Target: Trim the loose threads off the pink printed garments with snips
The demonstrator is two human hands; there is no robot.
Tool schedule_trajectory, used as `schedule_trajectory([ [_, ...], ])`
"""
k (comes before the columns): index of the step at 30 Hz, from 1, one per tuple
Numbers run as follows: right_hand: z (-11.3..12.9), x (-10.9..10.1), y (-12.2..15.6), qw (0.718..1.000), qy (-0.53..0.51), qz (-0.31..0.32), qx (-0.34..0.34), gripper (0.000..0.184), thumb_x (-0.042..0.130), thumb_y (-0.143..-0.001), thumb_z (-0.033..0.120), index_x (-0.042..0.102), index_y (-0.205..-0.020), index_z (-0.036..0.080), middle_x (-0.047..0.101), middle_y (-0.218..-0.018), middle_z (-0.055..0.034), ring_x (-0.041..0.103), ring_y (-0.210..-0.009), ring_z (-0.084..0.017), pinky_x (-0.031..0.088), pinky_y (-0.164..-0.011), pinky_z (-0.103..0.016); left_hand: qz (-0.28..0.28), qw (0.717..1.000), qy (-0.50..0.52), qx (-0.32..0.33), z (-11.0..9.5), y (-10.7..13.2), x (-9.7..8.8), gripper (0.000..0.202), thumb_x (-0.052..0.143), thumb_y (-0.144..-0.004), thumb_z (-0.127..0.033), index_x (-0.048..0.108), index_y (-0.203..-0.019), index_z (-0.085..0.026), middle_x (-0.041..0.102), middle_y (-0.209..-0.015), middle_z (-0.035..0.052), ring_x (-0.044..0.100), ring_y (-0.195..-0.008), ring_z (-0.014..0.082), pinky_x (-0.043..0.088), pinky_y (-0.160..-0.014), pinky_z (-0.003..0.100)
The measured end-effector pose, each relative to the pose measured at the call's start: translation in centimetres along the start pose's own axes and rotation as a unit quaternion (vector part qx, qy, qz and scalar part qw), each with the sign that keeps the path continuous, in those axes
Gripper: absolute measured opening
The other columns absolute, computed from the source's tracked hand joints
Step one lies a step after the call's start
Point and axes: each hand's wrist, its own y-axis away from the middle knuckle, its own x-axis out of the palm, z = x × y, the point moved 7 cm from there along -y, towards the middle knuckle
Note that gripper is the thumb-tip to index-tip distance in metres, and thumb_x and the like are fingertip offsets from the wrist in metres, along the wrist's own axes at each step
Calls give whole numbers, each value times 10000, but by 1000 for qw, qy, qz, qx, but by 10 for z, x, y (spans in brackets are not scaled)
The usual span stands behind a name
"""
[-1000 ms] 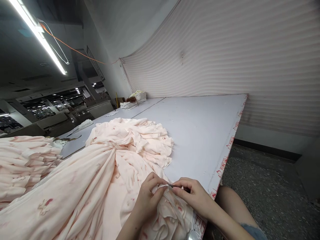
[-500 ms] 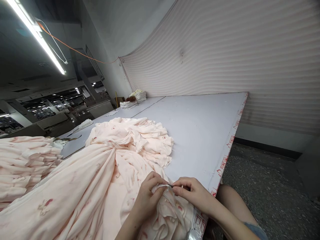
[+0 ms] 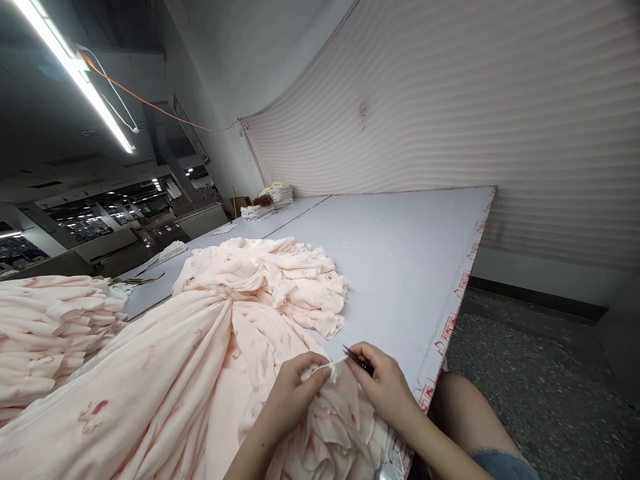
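Observation:
Between the thumb and fingers of my left hand is a thin white strip at the edge of a pale pink printed fabric. The strip stretches toward my right hand, which is closed around a pair of dark thread snips. Their pointed tip sticks out up and to the left, close to the strip's end. Whether the right fingers also pinch the strip, I cannot tell. The gathered fabric hangs in folds below both hands, near the table's front edge.
A big heap of pink fabric covers the left of the grey table. Another ruffled pink pile lies farther left. Folded white stacks stand at the back. The table's right edge carries red-printed tape.
My right hand has turned so that the snips now point up and to the left. The hands have moved slightly apart, and the white strip shows between them.

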Motion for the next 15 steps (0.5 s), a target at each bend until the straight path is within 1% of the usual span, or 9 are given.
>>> schedule_trajectory([
  [2,3,-1,-4,1000,-8,-24,-14,90,539,-828,284,556,-781,209,602,-731,2,559,-699,-169,421,-633,-256,3,999,33,-39,6,-1,-2,212,529,-831,-379,616,-820,-185,631,-809,13,575,-806,191,429,-762,283],
  [5,11,7,-3,997,-55,5,-52,92,558,-829,295,581,-877,221,640,-843,-13,594,-808,-178,447,-712,-256,-7,995,77,-66,11,-1,-4,230,532,-822,-404,600,-840,-185,632,-824,3,574,-806,188,428,-753,275],
  [7,15,14,0,995,-58,25,-80,129,569,-824,273,600,-940,228,653,-924,-22,597,-875,-183,445,-760,-258,-13,993,88,-73,12,-1,-4,230,539,-816,-401,605,-850,-183,642,-854,8,575,-841,196,426,-767,273],
  [8,15,16,1,995,-52,26,-85,126,565,-825,261,603,-939,225,655,-914,-22,599,-862,-181,443,-754,-258,-12,993,87,-75,12,0,-4,228,541,-814,-398,609,-848,-182,644,-856,11,574,-851,198,426,-772,273],
  [10,13,19,1,996,-47,15,-77,93,514,-854,257,588,-885,211,644,-817,-13,594,-764,-165,439,-695,-251,-15,994,82,-69,11,1,-3,212,549,-809,-380,615,-871,-189,644,-868,12,570,-874,202,425,-789,274],
  [13,11,20,-5,996,-68,0,-49,139,437,-897,286,523,-824,205,585,-675,19,549,-627,-138,413,-605,-235,-13,996,69,-51,7,1,-1,231,563,-801,-348,631,-971,-206,646,-979,26,555,-970,214,408,-858,287],
  [15,13,21,-10,995,-90,1,-37,166,432,-904,312,499,-797,205,555,-627,35,531,-596,-129,406,-593,-230,-11,997,59,-52,6,0,1,233,562,-801,-333,646,-970,-197,649,-1007,41,553,-987,221,400,-880,295],
])
